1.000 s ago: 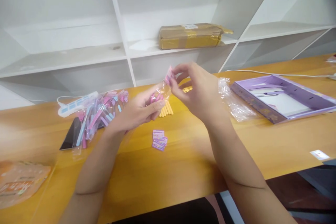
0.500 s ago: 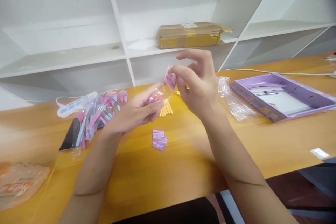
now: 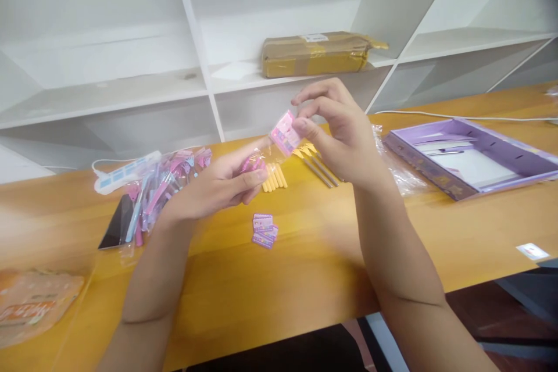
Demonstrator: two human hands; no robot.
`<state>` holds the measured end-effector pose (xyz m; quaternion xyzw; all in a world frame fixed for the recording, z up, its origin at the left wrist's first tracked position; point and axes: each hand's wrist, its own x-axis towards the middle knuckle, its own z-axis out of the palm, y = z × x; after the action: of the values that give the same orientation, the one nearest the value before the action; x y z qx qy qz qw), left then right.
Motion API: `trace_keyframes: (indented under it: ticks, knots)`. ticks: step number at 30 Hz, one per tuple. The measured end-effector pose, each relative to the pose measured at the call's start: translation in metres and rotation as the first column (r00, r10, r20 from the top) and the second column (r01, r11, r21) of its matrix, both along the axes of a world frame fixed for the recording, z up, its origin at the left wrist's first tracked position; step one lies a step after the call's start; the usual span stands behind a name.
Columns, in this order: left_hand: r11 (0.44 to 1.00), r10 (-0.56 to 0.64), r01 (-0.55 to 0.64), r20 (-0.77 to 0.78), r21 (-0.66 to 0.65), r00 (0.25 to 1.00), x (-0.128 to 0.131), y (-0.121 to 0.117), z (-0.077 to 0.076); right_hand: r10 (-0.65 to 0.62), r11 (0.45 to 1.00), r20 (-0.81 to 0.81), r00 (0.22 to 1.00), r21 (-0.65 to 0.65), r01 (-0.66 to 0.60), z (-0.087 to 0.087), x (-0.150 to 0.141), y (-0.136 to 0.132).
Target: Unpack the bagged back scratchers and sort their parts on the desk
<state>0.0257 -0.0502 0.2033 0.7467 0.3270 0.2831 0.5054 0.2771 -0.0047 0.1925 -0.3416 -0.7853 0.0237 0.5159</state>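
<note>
A clear plastic bag with a pink item inside [image 3: 255, 163] is gripped between the thumb and fingers of my left hand [image 3: 218, 180]. At the bag's upper end a small pink printed card [image 3: 285, 133] stands tilted. The thumb and index finger of my right hand [image 3: 337, 122] pinch the card's right edge; the other fingers are curled above. Beneath the hands lie several yellow sticks [image 3: 274, 178] and several metal rods with yellow ends [image 3: 320, 168]. Nearer to me is a small pile of purple printed cards [image 3: 264, 231].
On the left, bagged pink, blue and purple sticks [image 3: 161, 192] lie over a dark tablet-like slab [image 3: 117, 224] beside a white power strip [image 3: 126, 172]. An orange package [image 3: 39, 305] is at lower left. On the right are crumpled plastic [image 3: 403, 174] and a purple box [image 3: 475, 189]. A taped carton [image 3: 318, 55] sits on the shelf.
My right hand has shifted slightly right, its thumb now at the card's edge. The card's printed face shows more fully, and the metal rods have come into view.
</note>
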Motion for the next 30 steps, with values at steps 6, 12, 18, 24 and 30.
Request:
trace_keyframes:
  ticks: [6, 12, 18, 24, 30]
  knots:
    - [0.984, 0.169, -0.165, -0.061, 0.072, 0.984, -0.019, 0.003, 0.014, -0.059, 0.998, -0.195, 0.979, -0.036, 0.053, -0.002, 0.021, 0.02]
    - [0.948, 0.312, -0.31, -0.027, 0.073, 0.95, -0.031, 0.002, 0.029, 0.549, 0.511, 0.154, 0.821, -0.839, -0.185, -0.037, 0.006, 0.044]
    - [0.943, 0.325, -0.319, -0.054, 0.094, 0.944, -0.028, 0.002, 0.028, 0.766, 0.039, 0.084, 0.637, -0.996, 0.085, -0.1, -0.051, 0.064]
    - [0.962, 0.273, -0.269, -0.066, 0.054, 0.96, -0.016, 0.009, 0.013, 0.639, 0.277, 0.106, 0.762, -0.956, -0.099, -0.07, -0.032, 0.051]
    - [0.994, 0.049, -0.048, 0.004, -0.098, 0.999, 0.002, 0.029, -0.013, 0.466, 0.592, -0.342, 0.816, -0.565, -0.575, -0.03, -0.02, 0.025]
